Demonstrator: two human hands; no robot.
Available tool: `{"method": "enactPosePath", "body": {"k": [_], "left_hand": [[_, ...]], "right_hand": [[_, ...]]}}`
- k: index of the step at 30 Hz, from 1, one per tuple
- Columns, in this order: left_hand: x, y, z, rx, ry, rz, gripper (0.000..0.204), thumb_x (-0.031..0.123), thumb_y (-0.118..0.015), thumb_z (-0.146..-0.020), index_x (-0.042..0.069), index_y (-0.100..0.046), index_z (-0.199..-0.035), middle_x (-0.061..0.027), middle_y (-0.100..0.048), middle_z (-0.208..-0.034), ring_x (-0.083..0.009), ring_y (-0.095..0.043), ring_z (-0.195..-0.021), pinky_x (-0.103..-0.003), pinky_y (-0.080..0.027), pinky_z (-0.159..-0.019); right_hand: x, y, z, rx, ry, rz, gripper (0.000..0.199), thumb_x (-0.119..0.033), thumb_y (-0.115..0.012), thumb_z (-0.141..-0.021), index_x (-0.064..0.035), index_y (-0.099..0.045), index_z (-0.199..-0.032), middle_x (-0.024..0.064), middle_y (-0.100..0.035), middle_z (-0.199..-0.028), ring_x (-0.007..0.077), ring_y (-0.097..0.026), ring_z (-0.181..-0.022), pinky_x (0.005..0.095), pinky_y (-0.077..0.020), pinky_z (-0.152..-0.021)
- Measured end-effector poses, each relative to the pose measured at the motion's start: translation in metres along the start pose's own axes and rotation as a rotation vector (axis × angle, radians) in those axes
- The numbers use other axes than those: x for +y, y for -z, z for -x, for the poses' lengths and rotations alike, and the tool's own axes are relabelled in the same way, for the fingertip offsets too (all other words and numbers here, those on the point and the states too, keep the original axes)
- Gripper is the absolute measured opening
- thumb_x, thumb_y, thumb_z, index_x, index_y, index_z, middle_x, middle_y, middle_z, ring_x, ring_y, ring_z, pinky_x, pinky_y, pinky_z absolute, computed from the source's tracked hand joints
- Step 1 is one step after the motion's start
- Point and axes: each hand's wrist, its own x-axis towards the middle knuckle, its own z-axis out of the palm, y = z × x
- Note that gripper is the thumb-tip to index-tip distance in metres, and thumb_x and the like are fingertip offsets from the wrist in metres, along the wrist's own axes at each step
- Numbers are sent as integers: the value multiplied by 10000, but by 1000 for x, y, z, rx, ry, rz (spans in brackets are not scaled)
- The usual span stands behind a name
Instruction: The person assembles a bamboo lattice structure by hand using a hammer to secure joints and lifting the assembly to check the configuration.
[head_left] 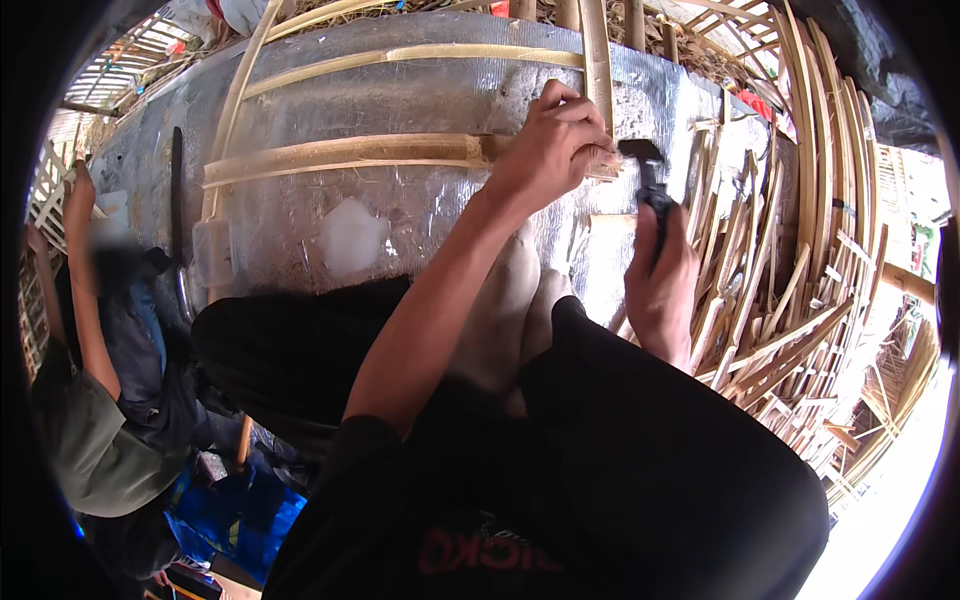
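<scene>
My right hand (663,285) is wrapped round the dark handle of a hammer (642,152), whose head is just right of my left fingertips. My left hand (553,145) is closed in a pinch at the right end of a split bamboo strip (370,152). What lies between those fingers is too small to make out. That strip meets an upright bamboo strip (597,70) there, and my left hand partly covers the joint. Farther back, a thinner bamboo crosspiece (420,55) runs to the same upright. On the left, another bamboo strip (237,100) crosses both.
Beneath the frame lies a silvery sheet (440,220). Many split bamboo pieces (740,250) are heaped at right, beside long bundled strips (835,130). Another person (110,420) sits at left, near a dark long blade-like tool (178,200). My bare feet (520,285) rest near the frame.
</scene>
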Motion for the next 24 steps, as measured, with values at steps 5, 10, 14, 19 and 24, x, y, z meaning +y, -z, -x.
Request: {"method": "enactPosePath", "body": {"k": [5, 10, 14, 19, 24], "left_hand": [[-1, -3, 1, 14, 1, -27, 112, 134, -791, -765, 69, -769, -854, -16, -687, -912, -231, -528, -1057, -361, -450, -944], [0, -2, 0, 13, -2, 24, 99, 131, -784, -774, 70, -767, -849, -15, -687, -905, -235, -528, -1045, -359, -452, -933], [-4, 3, 6, 10, -37, -35, 87, 121, -778, -780, 71, -766, -851, -19, -686, -893, -239, -531, -1020, -354, -456, -915], [-4, -1, 0, 47, -41, 2, 79, 120, -774, -790, 73, -767, -853, -20, -684, -873, -241, -530, -986, -349, -455, -901], [-2, -3, -1, 21, -41, -16, 77, 106, -772, -792, 68, -768, -859, -22, -686, -870, -229, -538, -980, -347, -464, -891]], "right_hand": [[-6, 9, 1, 83, -195, -187, 277, -258, -497, -1046, 15, -543, -1043, 227, -625, -677, 313, -637, -551, 405, -451, -510], [-11, 9, -3, -32, -78, -16, 241, -230, -535, -1030, 10, -543, -1013, 262, -645, -731, 443, -645, -636, 473, -470, -543], [-6, -2, 9, 193, -164, -300, 216, -204, -511, -1036, 10, -537, -1033, 229, -614, -674, 377, -652, -589, 398, -448, -510], [-16, 12, -1, -12, -203, -88, 260, -249, -505, -1043, 5, -554, -1013, 210, -589, -642, 293, -545, -494, 384, -410, -492], [-4, 4, 7, 137, -208, -282, 309, -303, -511, -1042, 2, -552, -1010, 140, -569, -628, 184, -508, -509, 353, -405, -497]]}}
